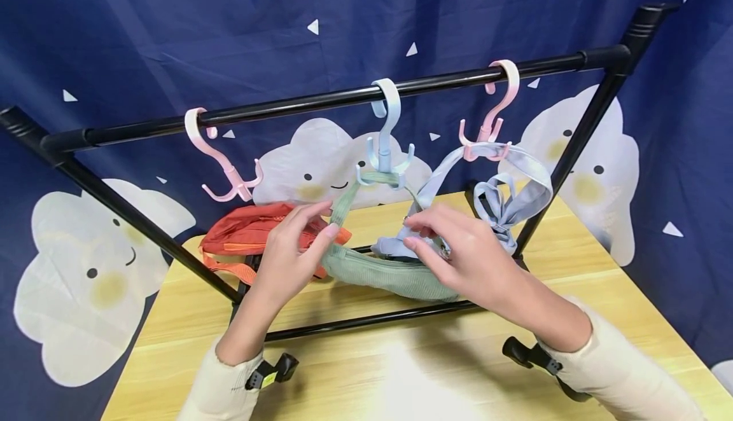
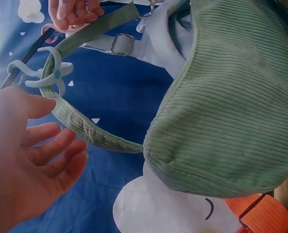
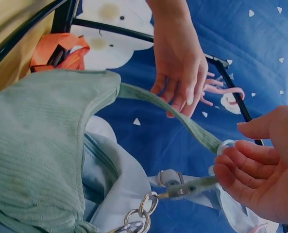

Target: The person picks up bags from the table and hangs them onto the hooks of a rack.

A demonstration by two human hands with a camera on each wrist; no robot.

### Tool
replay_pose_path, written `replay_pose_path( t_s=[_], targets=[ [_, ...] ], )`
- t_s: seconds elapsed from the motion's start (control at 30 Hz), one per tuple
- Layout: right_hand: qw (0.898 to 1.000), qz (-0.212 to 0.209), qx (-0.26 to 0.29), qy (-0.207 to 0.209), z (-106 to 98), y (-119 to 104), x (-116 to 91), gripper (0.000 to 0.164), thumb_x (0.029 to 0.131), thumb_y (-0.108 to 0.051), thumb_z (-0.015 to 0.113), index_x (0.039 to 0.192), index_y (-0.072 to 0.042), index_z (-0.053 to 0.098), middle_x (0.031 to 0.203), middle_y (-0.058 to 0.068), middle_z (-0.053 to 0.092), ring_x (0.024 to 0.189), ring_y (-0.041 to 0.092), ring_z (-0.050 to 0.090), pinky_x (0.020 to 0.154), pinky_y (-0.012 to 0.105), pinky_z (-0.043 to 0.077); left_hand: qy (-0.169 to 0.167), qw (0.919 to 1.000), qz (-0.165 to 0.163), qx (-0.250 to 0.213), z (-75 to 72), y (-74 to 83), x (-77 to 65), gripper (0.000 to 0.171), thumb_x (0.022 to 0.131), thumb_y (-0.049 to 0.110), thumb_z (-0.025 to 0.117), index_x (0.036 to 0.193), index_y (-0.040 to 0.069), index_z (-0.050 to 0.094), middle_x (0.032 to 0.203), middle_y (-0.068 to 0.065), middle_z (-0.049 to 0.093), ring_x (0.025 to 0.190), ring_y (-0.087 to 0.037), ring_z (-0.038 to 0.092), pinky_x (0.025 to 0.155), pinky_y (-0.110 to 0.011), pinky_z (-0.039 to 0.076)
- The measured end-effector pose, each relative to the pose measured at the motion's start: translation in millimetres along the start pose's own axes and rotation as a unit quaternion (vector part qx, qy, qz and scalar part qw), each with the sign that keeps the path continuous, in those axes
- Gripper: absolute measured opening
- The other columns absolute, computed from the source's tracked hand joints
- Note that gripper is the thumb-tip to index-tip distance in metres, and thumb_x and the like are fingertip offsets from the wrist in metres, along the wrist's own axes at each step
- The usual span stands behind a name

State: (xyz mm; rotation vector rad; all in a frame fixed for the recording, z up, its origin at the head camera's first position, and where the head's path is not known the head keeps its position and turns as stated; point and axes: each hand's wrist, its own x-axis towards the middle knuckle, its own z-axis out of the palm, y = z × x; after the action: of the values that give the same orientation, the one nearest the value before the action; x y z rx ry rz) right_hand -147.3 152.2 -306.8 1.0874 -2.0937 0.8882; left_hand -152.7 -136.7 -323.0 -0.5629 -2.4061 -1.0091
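A green corduroy bag [image 1: 395, 275] hangs by its strap [image 2: 97, 136] from the light blue hook [image 1: 386, 135] at the middle of the black rail. On the strap's left side is my left hand [image 1: 294, 249], its fingers loosely bent and nothing between them. My right hand [image 1: 472, 246] is at the strap's other side, fingers slightly curled with a gap between thumb and fingers. In the right wrist view a metal chain link [image 3: 146, 204] joins the strap to the bag. Behind it, a light blue bag [image 1: 395, 247] hangs by a wide strap from the right pink hook [image 1: 489, 116].
A red bag [image 1: 246, 230] with orange straps lies on the wooden table [image 1: 343, 370] at left, below a bare pink hook [image 1: 223, 160]. The rack's rail [image 1: 309, 103] crosses the view, and its lower bar [image 1: 366, 322] runs near the table. A blue cloud-print curtain [image 1: 229, 27] stands behind.
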Motion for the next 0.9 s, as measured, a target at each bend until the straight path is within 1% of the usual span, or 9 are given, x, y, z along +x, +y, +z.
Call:
replay_pose_path(
  t_s=[0.13,0.2,0.3,0.37,0.47,0.57,0.7,0.83,0.9],
  targets=[
    [1.0,0.003,0.007,-0.008,3,-3,-2,0.018,0.099,-0.019,0.071,0.11,-0.006,0.072,0.101,0.003,0.074,0.089,0.015,0.067,0.079,0.025,0.057,0.0,1.0,0.001,0.002,-0.9,-2.2,-1.6,0.04,0.098,0.02,0.072,0.137,0.014,0.066,0.109,-0.003,0.072,0.095,-0.014,0.067,0.08,-0.035,0.056],
    [1.0,0.004,0.015,-0.013,5,-4,-3,0.018,0.097,-0.017,0.073,0.111,-0.006,0.072,0.103,0.003,0.074,0.091,0.015,0.069,0.083,0.026,0.058,0.001,1.0,0.005,0.002,-1.6,-3.3,-2.6,0.04,0.098,0.02,0.073,0.136,0.014,0.067,0.112,-0.004,0.072,0.097,-0.014,0.068,0.081,-0.034,0.056],
    [1.0,0.0,0.023,-0.018,9,-4,-3,0.018,0.096,-0.016,0.074,0.111,-0.006,0.072,0.105,0.005,0.075,0.095,0.016,0.071,0.085,0.03,0.06,0.004,0.9999,0.009,0.004,-2.4,-6.2,-5.2,0.039,0.097,0.019,0.073,0.135,0.014,0.067,0.113,-0.004,0.072,0.097,-0.014,0.069,0.082,-0.027,0.055],
    [1.0,-0.008,0.021,-0.019,12,-5,-4,0.018,0.098,-0.017,0.072,0.111,-0.006,0.072,0.105,0.005,0.075,0.095,0.015,0.071,0.085,0.031,0.06,0.006,0.9999,0.008,0.007,-2.9,-8.5,-7.6,0.038,0.097,0.02,0.073,0.135,0.015,0.068,0.113,-0.003,0.073,0.097,-0.013,0.069,0.079,-0.023,0.054],
    [0.999,-0.02,0.021,-0.021,17,-6,-5,0.018,0.1,-0.02,0.07,0.111,-0.006,0.071,0.103,0.005,0.074,0.093,0.015,0.07,0.083,0.03,0.06,0.0,0.9999,-0.001,0.017,-4.4,-11.8,-11.3,0.038,0.098,0.02,0.072,0.136,0.016,0.067,0.113,-0.003,0.073,0.097,-0.013,0.069,0.074,-0.021,0.053],
    [0.999,-0.029,0.023,-0.025,25,-8,-6,0.02,0.102,-0.024,0.067,0.112,-0.007,0.071,0.104,0.003,0.074,0.094,0.014,0.07,0.084,0.029,0.06,-0.01,0.9995,-0.014,0.025,-6.8,-14.1,-14.3,0.037,0.1,0.021,0.07,0.136,0.016,0.066,0.116,-0.003,0.072,0.1,-0.013,0.069,0.078,-0.027,0.055],
    [0.998,-0.038,0.034,-0.032,37,-10,-6,0.019,0.102,-0.023,0.068,0.112,-0.008,0.071,0.107,0.004,0.075,0.099,0.015,0.071,0.089,0.03,0.06,-0.019,0.9985,-0.033,0.039,-11.0,-16.8,-18.0,0.037,0.1,0.023,0.07,0.136,0.015,0.066,0.115,-0.002,0.071,0.102,-0.013,0.068,0.083,-0.033,0.055],
    [0.997,-0.042,0.045,-0.042,49,-13,-6,0.018,0.099,-0.02,0.07,0.113,-0.008,0.07,0.106,0.004,0.074,0.098,0.015,0.071,0.087,0.03,0.06,-0.028,0.9972,-0.044,0.053,-14.9,-20.7,-21.8,0.036,0.1,0.024,0.07,0.135,0.013,0.067,0.114,-0.004,0.072,0.102,-0.017,0.069,0.081,-0.038,0.055],
    [0.997,-0.044,0.048,-0.05,54,-14,-6,0.019,0.098,-0.02,0.071,0.113,-0.008,0.07,0.104,0.004,0.074,0.097,0.014,0.07,0.085,0.029,0.06,-0.035,0.9966,-0.047,0.059,-16.8,-22.9,-23.7,0.035,0.101,0.024,0.069,0.134,0.012,0.067,0.115,-0.005,0.072,0.102,-0.02,0.069,0.082,-0.043,0.056]
  ],
)
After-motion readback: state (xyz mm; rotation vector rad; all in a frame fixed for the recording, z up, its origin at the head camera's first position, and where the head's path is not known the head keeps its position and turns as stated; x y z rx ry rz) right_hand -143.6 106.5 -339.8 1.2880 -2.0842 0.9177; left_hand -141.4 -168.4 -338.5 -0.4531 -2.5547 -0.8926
